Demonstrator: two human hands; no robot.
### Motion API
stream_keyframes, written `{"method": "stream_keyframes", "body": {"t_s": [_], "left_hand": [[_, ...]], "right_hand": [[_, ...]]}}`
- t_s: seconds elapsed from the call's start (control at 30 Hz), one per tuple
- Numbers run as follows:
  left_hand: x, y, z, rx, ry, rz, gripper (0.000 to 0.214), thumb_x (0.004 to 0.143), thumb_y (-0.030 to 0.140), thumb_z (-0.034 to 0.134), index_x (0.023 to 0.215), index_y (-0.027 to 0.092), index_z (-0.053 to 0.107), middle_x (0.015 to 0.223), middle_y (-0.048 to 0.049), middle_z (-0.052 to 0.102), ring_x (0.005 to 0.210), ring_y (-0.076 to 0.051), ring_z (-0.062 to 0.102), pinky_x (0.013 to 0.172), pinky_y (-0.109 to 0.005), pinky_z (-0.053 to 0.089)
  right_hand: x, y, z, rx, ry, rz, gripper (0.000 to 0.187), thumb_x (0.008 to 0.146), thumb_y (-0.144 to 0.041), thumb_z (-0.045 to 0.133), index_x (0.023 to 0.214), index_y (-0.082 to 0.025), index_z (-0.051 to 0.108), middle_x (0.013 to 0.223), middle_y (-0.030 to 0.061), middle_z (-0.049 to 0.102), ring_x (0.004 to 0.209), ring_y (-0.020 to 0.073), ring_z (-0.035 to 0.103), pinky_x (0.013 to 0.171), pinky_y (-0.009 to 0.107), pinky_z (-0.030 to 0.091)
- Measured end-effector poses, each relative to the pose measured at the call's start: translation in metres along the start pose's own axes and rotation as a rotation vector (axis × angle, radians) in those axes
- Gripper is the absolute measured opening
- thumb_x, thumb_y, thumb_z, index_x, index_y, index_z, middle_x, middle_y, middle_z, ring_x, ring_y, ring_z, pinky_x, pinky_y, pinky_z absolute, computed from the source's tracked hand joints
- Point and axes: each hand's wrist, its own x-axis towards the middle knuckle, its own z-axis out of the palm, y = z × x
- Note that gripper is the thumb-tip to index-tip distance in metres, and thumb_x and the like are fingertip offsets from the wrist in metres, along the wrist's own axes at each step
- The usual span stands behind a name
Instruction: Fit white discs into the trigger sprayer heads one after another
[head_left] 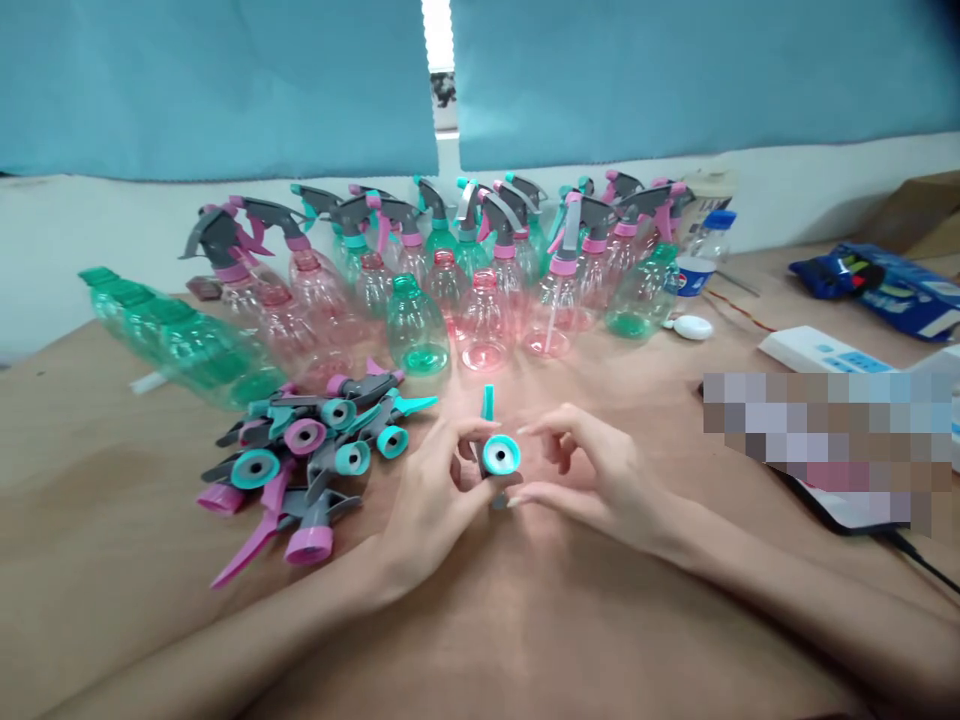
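Observation:
My left hand (442, 480) is closed around a grey and teal trigger spray head (501, 455), its round collar opening turned towards me. Just to its right, my right hand (592, 465) has thumb and fingers apart, with nothing between them; the fingertips are close to the spray head, and I cannot tell whether they touch it. Left of my hands lies a pile of loose spray heads (309, 436) in grey with pink or teal parts. Beyond my hands stand open-necked bottles, among them a clear pink bottle (484, 320) and a green bottle (417, 325).
Behind these, several bottles carry spray heads (502, 220). Green bottles (180, 340) lean in a row at the left. On the right are a water bottle (696, 262), a white power strip (821, 352), a blue packet (889, 290) and a partly blurred device with a cable (926, 560).

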Motion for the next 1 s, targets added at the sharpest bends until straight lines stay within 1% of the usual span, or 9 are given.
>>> {"method": "stream_keyframes", "body": {"t_s": [0.07, 0.17, 0.27, 0.37, 0.5, 0.6, 0.7, 0.87, 1.0], "left_hand": [[0.002, -0.001, 0.000, -0.023, -0.038, 0.011, 0.023, 0.079, 0.024, 0.067, 0.100, 0.024, 0.058, 0.083, 0.0017, 0.060, 0.062, -0.012, 0.053, 0.054, -0.024, 0.043], [0.001, -0.003, 0.002, -0.012, -0.041, 0.044, 0.024, 0.078, 0.019, 0.067, 0.100, 0.024, 0.059, 0.082, 0.0009, 0.060, 0.066, -0.014, 0.054, 0.055, -0.024, 0.043], [0.000, -0.006, 0.003, 0.007, -0.020, 0.081, 0.024, 0.077, 0.019, 0.067, 0.099, 0.023, 0.058, 0.081, 0.0015, 0.058, 0.061, -0.012, 0.051, 0.055, -0.025, 0.043], [-0.001, -0.008, 0.004, 0.003, -0.013, 0.097, 0.025, 0.077, 0.017, 0.068, 0.099, 0.022, 0.057, 0.081, 0.0019, 0.056, 0.059, -0.011, 0.049, 0.056, -0.025, 0.043], [-0.001, -0.010, 0.004, 0.003, -0.028, 0.133, 0.027, 0.078, 0.015, 0.069, 0.101, 0.022, 0.058, 0.083, 0.0009, 0.057, 0.066, -0.013, 0.053, 0.059, -0.025, 0.044], [-0.001, -0.011, 0.004, -0.006, -0.055, 0.184, 0.027, 0.079, 0.014, 0.067, 0.103, 0.021, 0.058, 0.087, -0.0009, 0.059, 0.072, -0.014, 0.055, 0.059, -0.024, 0.044], [0.000, -0.011, 0.003, -0.014, -0.051, 0.226, 0.028, 0.079, 0.011, 0.067, 0.104, 0.020, 0.058, 0.088, -0.0019, 0.060, 0.073, -0.014, 0.055, 0.059, -0.024, 0.045], [-0.001, -0.009, 0.002, -0.038, -0.099, 0.249, 0.019, 0.082, 0.017, 0.063, 0.101, 0.021, 0.059, 0.090, -0.0035, 0.062, 0.075, -0.016, 0.056, 0.062, -0.027, 0.046], [0.000, -0.009, 0.002, -0.047, -0.110, 0.207, 0.016, 0.080, 0.014, 0.064, 0.095, 0.021, 0.061, 0.087, -0.0031, 0.062, 0.075, -0.017, 0.055, 0.065, -0.028, 0.046]], "right_hand": [[-0.002, -0.003, 0.002, -0.059, 0.007, -0.051, 0.039, 0.079, -0.041, 0.067, 0.107, -0.019, 0.052, 0.081, 0.0012, 0.058, 0.062, 0.0113, 0.051, 0.056, 0.024, 0.045], [-0.004, -0.007, 0.004, -0.159, -0.037, -0.084, 0.036, 0.080, -0.045, 0.065, 0.102, -0.018, 0.055, 0.072, -0.0009, 0.054, 0.058, 0.0103, 0.049, 0.054, 0.023, 0.042], [-0.005, -0.009, 0.007, -0.201, -0.073, -0.071, 0.039, 0.083, -0.046, 0.061, 0.108, -0.016, 0.057, 0.067, -0.0017, 0.054, 0.054, 0.0102, 0.048, 0.051, 0.023, 0.040], [-0.009, -0.012, 0.010, -0.205, -0.062, -0.038, 0.042, 0.085, -0.045, 0.058, 0.113, -0.014, 0.058, 0.061, -0.0022, 0.055, 0.050, 0.0103, 0.048, 0.049, 0.022, 0.039], [-0.013, -0.012, 0.013, -0.177, -0.065, 0.023, 0.042, 0.085, -0.046, 0.057, 0.112, -0.013, 0.058, 0.058, -0.0031, 0.056, 0.047, 0.0094, 0.047, 0.049, 0.022, 0.040], [-0.015, -0.009, 0.014, -0.104, -0.093, 0.082, 0.042, 0.085, -0.046, 0.059, 0.114, -0.016, 0.058, 0.056, -0.0052, 0.054, 0.045, 0.0083, 0.047, 0.049, 0.020, 0.040], [-0.015, -0.005, 0.014, -0.008, -0.112, 0.104, 0.038, 0.085, -0.044, 0.059, 0.113, -0.019, 0.057, 0.054, -0.0070, 0.052, 0.043, 0.0071, 0.044, 0.046, 0.019, 0.038], [-0.016, -0.003, 0.017, 0.043, -0.030, 0.090, 0.020, 0.086, -0.035, 0.059, 0.099, -0.020, 0.059, 0.052, -0.0083, 0.047, 0.041, 0.0066, 0.041, 0.043, 0.019, 0.034], [-0.016, -0.002, 0.018, 0.030, -0.002, 0.092, 0.017, 0.087, -0.034, 0.058, 0.097, -0.020, 0.056, 0.053, -0.0086, 0.045, 0.042, 0.0066, 0.040, 0.042, 0.019, 0.033]]}}
